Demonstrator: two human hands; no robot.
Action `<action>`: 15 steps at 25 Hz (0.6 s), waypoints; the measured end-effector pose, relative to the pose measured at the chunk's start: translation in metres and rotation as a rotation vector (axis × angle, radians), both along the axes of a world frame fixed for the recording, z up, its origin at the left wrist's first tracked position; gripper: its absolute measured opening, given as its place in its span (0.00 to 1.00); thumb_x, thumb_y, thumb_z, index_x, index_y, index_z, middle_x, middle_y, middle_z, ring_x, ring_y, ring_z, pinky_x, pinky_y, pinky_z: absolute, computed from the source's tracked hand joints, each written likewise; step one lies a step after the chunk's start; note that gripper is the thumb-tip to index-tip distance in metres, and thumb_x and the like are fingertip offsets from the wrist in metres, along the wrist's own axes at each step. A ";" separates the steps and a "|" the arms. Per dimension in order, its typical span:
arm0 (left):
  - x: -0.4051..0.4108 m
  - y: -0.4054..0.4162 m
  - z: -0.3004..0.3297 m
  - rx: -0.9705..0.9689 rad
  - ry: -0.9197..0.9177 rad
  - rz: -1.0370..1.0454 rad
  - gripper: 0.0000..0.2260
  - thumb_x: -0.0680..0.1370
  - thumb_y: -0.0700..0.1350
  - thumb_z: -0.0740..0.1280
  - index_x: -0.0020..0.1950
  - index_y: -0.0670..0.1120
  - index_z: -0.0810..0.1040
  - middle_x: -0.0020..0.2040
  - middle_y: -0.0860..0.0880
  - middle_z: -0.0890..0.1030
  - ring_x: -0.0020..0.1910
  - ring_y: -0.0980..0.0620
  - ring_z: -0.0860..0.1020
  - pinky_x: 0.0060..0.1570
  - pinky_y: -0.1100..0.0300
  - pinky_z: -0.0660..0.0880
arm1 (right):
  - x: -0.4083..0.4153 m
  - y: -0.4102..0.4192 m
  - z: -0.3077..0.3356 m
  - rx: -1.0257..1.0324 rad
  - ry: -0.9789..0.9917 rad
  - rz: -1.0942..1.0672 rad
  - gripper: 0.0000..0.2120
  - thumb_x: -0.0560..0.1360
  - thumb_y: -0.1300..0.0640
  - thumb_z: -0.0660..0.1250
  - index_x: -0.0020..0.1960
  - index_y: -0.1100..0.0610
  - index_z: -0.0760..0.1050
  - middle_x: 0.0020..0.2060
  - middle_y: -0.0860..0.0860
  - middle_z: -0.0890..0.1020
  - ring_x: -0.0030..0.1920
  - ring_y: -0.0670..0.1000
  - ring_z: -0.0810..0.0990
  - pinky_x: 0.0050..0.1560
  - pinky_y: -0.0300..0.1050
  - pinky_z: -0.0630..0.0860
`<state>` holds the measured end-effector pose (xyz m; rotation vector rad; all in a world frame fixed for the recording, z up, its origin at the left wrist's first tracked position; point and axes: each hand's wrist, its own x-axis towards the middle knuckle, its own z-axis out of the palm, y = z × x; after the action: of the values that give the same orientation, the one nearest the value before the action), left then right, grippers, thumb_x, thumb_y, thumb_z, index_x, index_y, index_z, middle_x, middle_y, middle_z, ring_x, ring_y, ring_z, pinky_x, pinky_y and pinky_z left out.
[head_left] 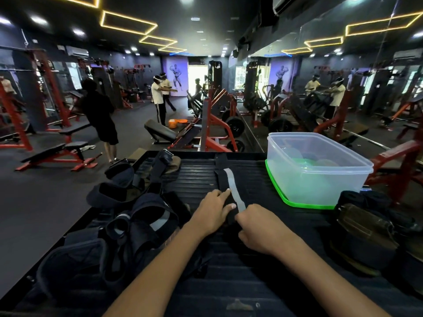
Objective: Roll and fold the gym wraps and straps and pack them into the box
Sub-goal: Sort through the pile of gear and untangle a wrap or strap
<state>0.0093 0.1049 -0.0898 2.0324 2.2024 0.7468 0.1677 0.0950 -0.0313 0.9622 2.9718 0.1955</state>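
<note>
Now rolling: black wrap (225, 179) with grey strip lies flat just left of the clear box (318, 170), left hand (211, 213) pressing it with straight fingers, right hand (258, 227) curled, pinching its near end. Next: roll tight toward the far end, then drop in box. Unrolled straps (137, 216) are heaped further left, rolled wraps (364, 202) by the box's near corner; nothing blocks.

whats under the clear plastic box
The box sits on a green lid on the black mat. The box covers most of the lid.

Box (320, 179) contents blurred, unidentifiable.
</note>
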 end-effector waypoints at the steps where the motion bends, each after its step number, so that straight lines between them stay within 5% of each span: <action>1: -0.003 -0.002 0.001 -0.013 -0.031 -0.054 0.24 0.81 0.50 0.60 0.75 0.43 0.62 0.68 0.43 0.70 0.68 0.45 0.67 0.66 0.58 0.63 | 0.000 -0.001 -0.002 0.020 -0.025 -0.026 0.14 0.78 0.62 0.57 0.63 0.64 0.71 0.56 0.61 0.76 0.56 0.59 0.73 0.47 0.47 0.70; 7: 0.010 -0.004 -0.002 -0.084 -0.131 -0.279 0.24 0.81 0.43 0.61 0.77 0.45 0.60 0.78 0.46 0.56 0.76 0.51 0.56 0.74 0.59 0.54 | -0.007 -0.018 -0.010 0.173 -0.135 -0.123 0.18 0.79 0.67 0.57 0.69 0.63 0.67 0.58 0.58 0.78 0.64 0.61 0.71 0.59 0.48 0.72; 9: 0.009 -0.003 -0.001 -0.090 -0.091 -0.263 0.25 0.81 0.45 0.61 0.77 0.45 0.59 0.78 0.48 0.52 0.76 0.50 0.55 0.74 0.59 0.55 | -0.006 -0.017 -0.010 0.166 -0.142 -0.149 0.17 0.79 0.66 0.57 0.68 0.63 0.68 0.57 0.57 0.78 0.64 0.61 0.70 0.53 0.48 0.73; 12: 0.004 -0.005 0.000 -0.061 -0.007 -0.206 0.24 0.82 0.47 0.59 0.77 0.42 0.59 0.77 0.46 0.57 0.75 0.49 0.58 0.73 0.56 0.58 | 0.001 -0.016 -0.006 0.111 -0.109 -0.120 0.17 0.80 0.52 0.58 0.63 0.60 0.73 0.57 0.56 0.78 0.64 0.58 0.69 0.46 0.47 0.68; 15: 0.001 -0.009 0.006 -0.146 0.107 -0.169 0.22 0.82 0.47 0.59 0.75 0.42 0.62 0.70 0.45 0.66 0.69 0.47 0.65 0.67 0.51 0.66 | 0.007 -0.004 -0.002 -0.092 -0.054 -0.151 0.34 0.75 0.30 0.50 0.57 0.57 0.77 0.59 0.55 0.75 0.62 0.56 0.70 0.55 0.51 0.70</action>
<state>0.0099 0.0961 -0.0839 2.1957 2.0349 0.4574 0.1747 0.0907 -0.0336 1.1446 2.8160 0.0808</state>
